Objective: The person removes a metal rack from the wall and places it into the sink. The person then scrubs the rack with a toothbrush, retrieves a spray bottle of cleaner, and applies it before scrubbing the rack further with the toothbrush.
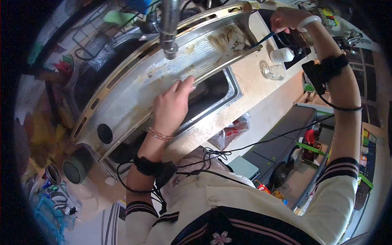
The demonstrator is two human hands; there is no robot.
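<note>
A long metal tray-like panel (134, 87) with a ribbed, brown-stained end lies tilted across the sink (234, 86), beneath the faucet (168, 36). My left hand (173, 104) grips its near edge around the middle, fingers bent over the rim. Up at the right, my right hand (290, 20) is closed around a thin dark-blue handle (266, 38), whose far end reaches the stained corner of the panel. What the tip of the handle looks like is hard to make out.
On the counter (253, 65) stand a glass jar (273, 71) and a white bottle (282, 54). A wire rack (102, 36) is behind the panel, a green round container (74, 169) at the left. Black cables (261, 141) hang from both arms; an open drawer (294, 179) holds pans.
</note>
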